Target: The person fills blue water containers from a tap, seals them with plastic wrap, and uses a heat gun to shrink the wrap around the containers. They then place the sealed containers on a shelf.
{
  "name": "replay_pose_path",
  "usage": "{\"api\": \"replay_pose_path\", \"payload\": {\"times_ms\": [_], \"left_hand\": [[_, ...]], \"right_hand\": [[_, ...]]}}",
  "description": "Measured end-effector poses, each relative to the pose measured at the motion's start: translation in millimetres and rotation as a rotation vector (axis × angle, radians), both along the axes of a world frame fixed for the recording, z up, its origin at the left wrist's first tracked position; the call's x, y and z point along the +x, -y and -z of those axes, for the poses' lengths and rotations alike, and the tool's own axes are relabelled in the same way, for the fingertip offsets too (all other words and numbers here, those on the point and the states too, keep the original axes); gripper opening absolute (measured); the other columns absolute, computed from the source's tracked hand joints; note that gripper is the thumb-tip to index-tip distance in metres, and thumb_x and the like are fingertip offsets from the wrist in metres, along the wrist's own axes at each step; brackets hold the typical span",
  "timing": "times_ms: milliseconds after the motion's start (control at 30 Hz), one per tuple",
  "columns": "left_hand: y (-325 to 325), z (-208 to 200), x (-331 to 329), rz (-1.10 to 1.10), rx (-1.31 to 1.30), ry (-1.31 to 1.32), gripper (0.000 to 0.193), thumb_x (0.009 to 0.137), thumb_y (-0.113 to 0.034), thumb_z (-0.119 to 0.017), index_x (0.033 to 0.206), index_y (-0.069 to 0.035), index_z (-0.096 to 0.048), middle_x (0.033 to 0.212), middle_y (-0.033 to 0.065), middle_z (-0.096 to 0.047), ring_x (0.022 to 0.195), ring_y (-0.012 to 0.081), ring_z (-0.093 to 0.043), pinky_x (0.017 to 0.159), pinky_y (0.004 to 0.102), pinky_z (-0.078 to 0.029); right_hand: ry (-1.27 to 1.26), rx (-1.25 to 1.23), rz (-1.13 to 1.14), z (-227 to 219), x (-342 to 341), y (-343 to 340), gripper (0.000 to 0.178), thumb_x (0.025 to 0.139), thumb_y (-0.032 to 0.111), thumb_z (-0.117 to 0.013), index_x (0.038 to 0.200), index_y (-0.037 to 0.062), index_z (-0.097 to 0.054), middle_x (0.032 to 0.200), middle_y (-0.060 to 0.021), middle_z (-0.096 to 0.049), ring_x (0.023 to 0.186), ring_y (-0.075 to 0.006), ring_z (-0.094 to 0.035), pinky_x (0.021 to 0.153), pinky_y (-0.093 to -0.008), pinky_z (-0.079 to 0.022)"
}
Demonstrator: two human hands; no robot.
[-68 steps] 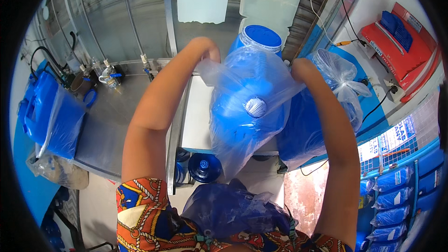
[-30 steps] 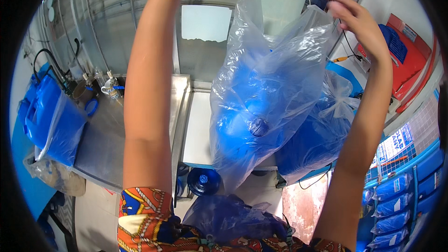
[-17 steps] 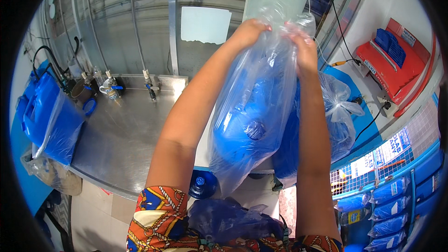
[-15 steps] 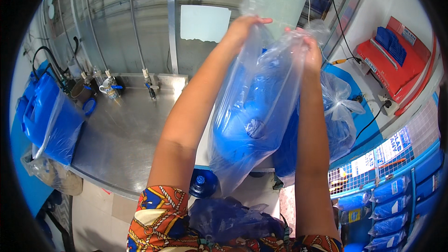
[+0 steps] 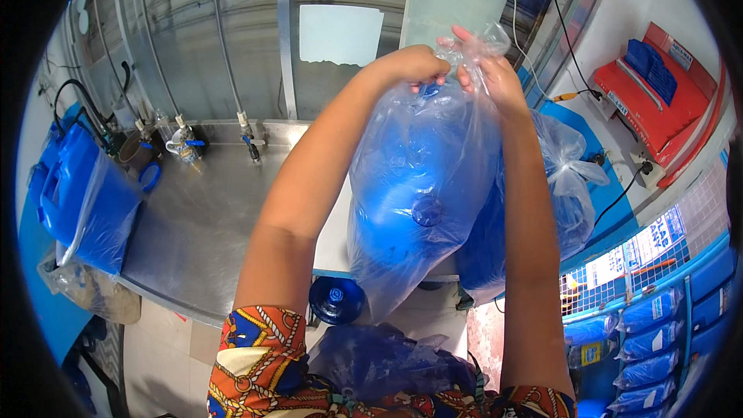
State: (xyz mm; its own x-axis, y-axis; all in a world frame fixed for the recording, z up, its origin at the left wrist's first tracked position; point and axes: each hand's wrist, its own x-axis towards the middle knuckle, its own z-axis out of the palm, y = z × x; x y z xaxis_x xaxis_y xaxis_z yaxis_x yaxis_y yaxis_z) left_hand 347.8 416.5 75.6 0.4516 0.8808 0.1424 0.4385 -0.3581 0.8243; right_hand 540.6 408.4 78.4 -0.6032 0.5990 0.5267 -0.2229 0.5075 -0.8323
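A blue water container (image 5: 402, 162) stands in front of me inside a clear plastic bag (image 5: 457, 232). Its round dark cap shows through the film on the near side. Over the container's top, my left hand (image 5: 422, 66) is closed with its fingers curled on the bag's mouth. My right hand (image 5: 491, 77) grips the gathered film just to the right, with one finger sticking out, and a crumpled tuft of bag rises above it. Beside my right forearm sits a second bagged container whose clear bag (image 5: 569, 174) is knotted.
To the left is a steel sink counter (image 5: 209, 224) with several taps along its back. A blue jug (image 5: 85, 193) in plastic stands at its left end. A round blue bottle (image 5: 337, 299) is below the table edge. Bagged blue packs (image 5: 646, 340) fill a rack at right, below a red box (image 5: 658, 101).
My hands have come together at the top of the container. The bag's mouth, held wide apart before, is now bunched between them, and the film lies closer over the container.
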Motion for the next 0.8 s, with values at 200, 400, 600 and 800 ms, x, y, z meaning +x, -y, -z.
{"api": "replay_pose_path", "payload": {"times_ms": [200,400,600,800], "left_hand": [[12,10,11,0.031,0.088,0.367,0.038,0.093,-0.037,-0.053,0.089,-0.001,-0.062,0.066,0.0024,-0.054,0.049,0.0156,-0.043,0.048,0.0318,-0.039],[6,-1,-7,-0.223,-0.184,0.570,0.035,0.094,-0.033,-0.049,0.094,0.000,-0.060,0.070,0.0056,-0.057,0.050,0.0152,-0.047,0.049,0.0297,-0.041],[21,-1,-18,-0.113,0.321,0.119,0.084,0.071,-0.004,-0.055,0.148,-0.012,-0.024,0.092,0.0080,-0.054,0.069,0.0177,-0.056,0.069,0.0313,-0.049],[25,24,-8,0.073,0.759,0.207,0.058,0.078,-0.002,-0.064,0.132,-0.022,-0.057,0.111,0.0072,-0.052,0.104,0.0194,-0.052,0.096,0.0316,-0.043]], "right_hand": [[0.297,0.399,0.963,11,-35,8,0.061,0.078,-0.003,-0.055,0.137,0.0077,-0.044,0.119,-0.0184,-0.058,0.071,-0.0215,-0.060,0.064,-0.0354,-0.049],[0.390,0.931,0.986,32,-42,20,0.022,0.081,0.010,-0.058,0.103,0.0065,-0.061,0.099,-0.0219,-0.055,0.076,-0.0412,-0.062,0.070,-0.0465,-0.052],[0.356,-0.250,0.484,11,-30,0,0.021,0.085,0.015,-0.047,0.091,-0.0019,-0.058,0.086,-0.0191,-0.061,0.065,-0.0311,-0.062,0.064,-0.0446,-0.053],[-0.084,-0.702,0.079,-2,-19,0,0.029,0.091,0.016,-0.040,0.102,-0.0067,-0.054,0.082,-0.0191,-0.062,0.068,-0.0274,-0.062,0.067,-0.0410,-0.055]]}}
